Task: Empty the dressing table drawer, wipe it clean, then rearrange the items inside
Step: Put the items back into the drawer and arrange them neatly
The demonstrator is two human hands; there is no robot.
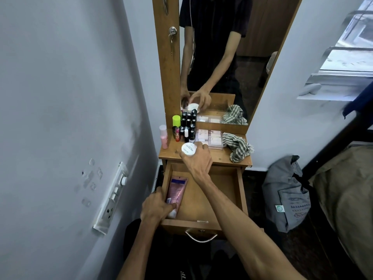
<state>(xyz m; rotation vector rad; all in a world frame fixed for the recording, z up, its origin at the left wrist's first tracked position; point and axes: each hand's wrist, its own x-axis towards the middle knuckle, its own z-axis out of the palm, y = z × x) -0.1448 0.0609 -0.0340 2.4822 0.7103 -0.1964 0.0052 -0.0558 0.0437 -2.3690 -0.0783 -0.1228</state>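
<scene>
The wooden drawer (241, 190) of the dressing table stands pulled out. Along its left side lies a pink tube (177, 190) with a white cap. My left hand (155, 207) grips the tube's lower end near the cap. Over the tabletop (220, 156), my right hand (196, 158) holds a round white jar (188, 148). A striped cloth (238, 146) lies crumpled at the tabletop's right side.
Several small bottles (186, 126), a lime-capped can (176, 120), a pink bottle (163, 136) and a clear box of pads (210, 138) crowd the tabletop below the mirror (232, 57). A switchboard (113, 197) is on the left wall. A grey bag (286, 195) sits on the floor at right.
</scene>
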